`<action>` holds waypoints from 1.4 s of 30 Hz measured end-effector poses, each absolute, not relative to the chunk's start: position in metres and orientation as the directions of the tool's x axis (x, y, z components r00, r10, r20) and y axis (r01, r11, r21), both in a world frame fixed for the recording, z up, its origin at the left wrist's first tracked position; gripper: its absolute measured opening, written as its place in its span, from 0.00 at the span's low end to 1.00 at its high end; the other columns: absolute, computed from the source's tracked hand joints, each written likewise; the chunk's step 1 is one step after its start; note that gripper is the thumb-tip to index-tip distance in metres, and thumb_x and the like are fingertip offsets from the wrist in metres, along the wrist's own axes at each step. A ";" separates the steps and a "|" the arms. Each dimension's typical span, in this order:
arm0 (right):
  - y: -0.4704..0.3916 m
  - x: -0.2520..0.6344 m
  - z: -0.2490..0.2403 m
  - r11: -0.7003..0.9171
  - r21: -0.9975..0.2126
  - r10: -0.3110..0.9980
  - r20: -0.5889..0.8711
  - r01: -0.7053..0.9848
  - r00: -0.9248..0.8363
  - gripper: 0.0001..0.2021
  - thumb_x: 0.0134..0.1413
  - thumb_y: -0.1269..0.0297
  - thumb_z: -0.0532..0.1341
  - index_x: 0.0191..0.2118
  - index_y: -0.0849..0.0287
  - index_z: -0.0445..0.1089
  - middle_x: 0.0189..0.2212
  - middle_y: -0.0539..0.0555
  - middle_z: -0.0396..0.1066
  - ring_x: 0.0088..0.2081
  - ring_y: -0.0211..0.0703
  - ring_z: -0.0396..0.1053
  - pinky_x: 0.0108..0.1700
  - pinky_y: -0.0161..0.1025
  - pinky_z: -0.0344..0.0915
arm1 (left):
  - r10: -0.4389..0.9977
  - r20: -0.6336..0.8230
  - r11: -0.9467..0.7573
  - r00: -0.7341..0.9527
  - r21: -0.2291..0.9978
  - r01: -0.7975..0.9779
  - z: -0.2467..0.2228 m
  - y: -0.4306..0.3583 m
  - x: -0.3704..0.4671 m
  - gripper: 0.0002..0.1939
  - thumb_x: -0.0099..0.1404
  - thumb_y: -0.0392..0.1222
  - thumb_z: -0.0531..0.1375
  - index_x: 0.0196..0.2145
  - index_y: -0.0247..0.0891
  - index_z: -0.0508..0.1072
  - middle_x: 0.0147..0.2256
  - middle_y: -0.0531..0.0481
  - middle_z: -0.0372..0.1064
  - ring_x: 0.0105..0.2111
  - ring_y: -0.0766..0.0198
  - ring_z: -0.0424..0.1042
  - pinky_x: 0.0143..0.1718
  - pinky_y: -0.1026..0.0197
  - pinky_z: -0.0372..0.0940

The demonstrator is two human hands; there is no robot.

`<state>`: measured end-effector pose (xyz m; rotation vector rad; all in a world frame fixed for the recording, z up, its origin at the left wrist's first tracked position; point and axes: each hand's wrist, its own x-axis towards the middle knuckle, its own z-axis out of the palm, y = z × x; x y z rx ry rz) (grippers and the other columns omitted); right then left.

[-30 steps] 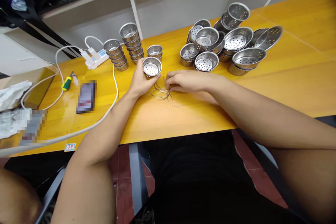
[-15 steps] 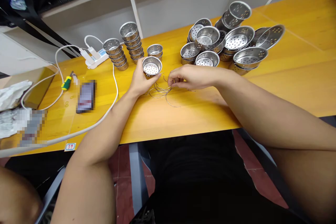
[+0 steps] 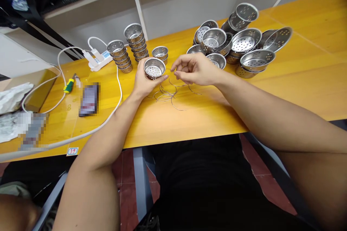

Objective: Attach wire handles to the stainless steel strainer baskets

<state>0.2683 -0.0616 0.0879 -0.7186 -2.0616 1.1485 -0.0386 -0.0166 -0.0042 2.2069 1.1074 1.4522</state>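
My left hand point(image 3: 143, 81) is closed around a small perforated stainless-steel cup point(image 3: 154, 68), its open top tilted towards me. The thumb lies along the cup's near right side. Just right of the cup, my right hand point(image 3: 191, 68) has thumb and forefinger pinched together on a thin curved wire point(image 3: 168, 69), only faintly visible. Below both hands, a loose tangle of thin curved metal wires point(image 3: 165, 95) lies on the table. Behind the held cup stands a short stack of similar cups point(image 3: 159, 52).
Two taller cup stacks point(image 3: 135, 38) point(image 3: 117, 52) stand at the back left by a white power strip point(image 3: 100, 61). More cups point(image 3: 246, 39) are heaped at the back right. A phone point(image 3: 89, 99), a green-yellow screwdriver point(image 3: 69, 85) and a white cable point(image 3: 108, 117) lie on the left.
My right hand has lifted from the wires and moved up and away from me, beside the cup. My left hand has shifted the cup slightly left.
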 end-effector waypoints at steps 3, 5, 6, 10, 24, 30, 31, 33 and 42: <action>-0.061 0.262 0.085 0.501 -0.846 0.778 0.346 0.184 -0.524 0.21 0.69 0.39 0.77 0.52 0.48 0.79 0.33 0.50 0.75 0.33 0.49 0.70 0.39 0.48 0.70 | 0.726 0.665 -0.662 0.176 0.605 0.443 -0.004 -0.018 -0.038 0.54 0.62 0.81 0.81 0.72 0.52 0.71 0.66 0.42 0.76 0.73 0.40 0.80 0.80 0.30 0.75; -0.060 0.259 0.084 0.511 -0.829 0.800 0.361 0.228 -0.479 0.22 0.70 0.34 0.74 0.52 0.46 0.78 0.31 0.50 0.73 0.34 0.51 0.70 0.40 0.49 0.70 | 0.729 0.662 -0.662 0.173 0.616 0.428 -0.004 -0.019 -0.038 0.55 0.60 0.84 0.81 0.70 0.51 0.71 0.64 0.43 0.77 0.68 0.41 0.82 0.78 0.30 0.77; -0.060 0.258 0.084 0.510 -0.825 0.807 0.362 0.243 -0.465 0.24 0.71 0.32 0.73 0.53 0.46 0.77 0.30 0.50 0.72 0.34 0.52 0.71 0.40 0.49 0.70 | 0.731 0.659 -0.661 0.178 0.619 0.424 -0.004 -0.019 -0.037 0.56 0.60 0.85 0.80 0.70 0.51 0.70 0.63 0.43 0.78 0.67 0.42 0.83 0.77 0.30 0.77; -0.061 0.256 0.082 0.480 -0.841 0.826 0.337 0.251 -0.451 0.29 0.75 0.29 0.69 0.63 0.46 0.73 0.29 0.48 0.71 0.33 0.53 0.74 0.39 0.50 0.74 | 0.727 0.649 -0.670 0.223 0.601 0.436 -0.003 -0.019 -0.037 0.60 0.60 0.87 0.78 0.74 0.53 0.65 0.67 0.42 0.77 0.71 0.39 0.81 0.79 0.28 0.75; -0.043 0.249 0.059 0.549 -0.836 0.790 0.522 -0.007 -0.321 0.31 0.67 0.26 0.80 0.44 0.49 0.76 0.28 0.49 0.73 0.23 0.41 0.67 0.21 0.40 0.64 | 0.644 0.735 -0.750 0.212 0.552 0.365 -0.008 -0.018 -0.033 0.53 0.64 0.83 0.79 0.71 0.50 0.72 0.65 0.42 0.76 0.66 0.44 0.82 0.75 0.37 0.78; -0.044 0.245 0.060 0.600 -0.799 0.763 0.582 -0.027 -0.281 0.32 0.66 0.22 0.79 0.46 0.48 0.81 0.31 0.51 0.78 0.24 0.43 0.68 0.23 0.44 0.68 | 0.677 0.701 -0.731 0.223 0.603 0.321 -0.011 -0.017 -0.031 0.53 0.64 0.82 0.81 0.70 0.49 0.70 0.62 0.44 0.77 0.63 0.46 0.83 0.76 0.35 0.77; -0.043 0.245 0.059 0.602 -0.798 0.763 0.584 -0.027 -0.277 0.32 0.66 0.23 0.79 0.48 0.48 0.81 0.32 0.52 0.79 0.24 0.43 0.68 0.23 0.44 0.68 | 0.677 0.699 -0.731 0.232 0.601 0.322 -0.012 -0.016 -0.032 0.54 0.63 0.81 0.81 0.71 0.49 0.69 0.63 0.44 0.77 0.65 0.45 0.83 0.78 0.34 0.76; -0.042 0.246 0.059 0.611 -0.792 0.761 0.589 -0.005 -0.271 0.30 0.68 0.25 0.79 0.49 0.49 0.82 0.31 0.51 0.77 0.25 0.43 0.67 0.24 0.43 0.67 | 0.669 0.698 -0.739 0.256 0.590 0.325 -0.013 -0.016 -0.032 0.54 0.65 0.78 0.82 0.74 0.50 0.67 0.65 0.43 0.77 0.68 0.44 0.82 0.79 0.34 0.75; -0.038 0.250 0.055 0.650 -0.757 0.744 0.615 0.068 -0.260 0.28 0.70 0.29 0.80 0.51 0.50 0.85 0.30 0.51 0.73 0.28 0.42 0.63 0.28 0.43 0.65 | 0.649 0.716 -0.754 0.256 0.563 0.337 -0.011 -0.018 -0.033 0.51 0.67 0.74 0.82 0.75 0.50 0.70 0.69 0.40 0.75 0.71 0.42 0.80 0.79 0.35 0.75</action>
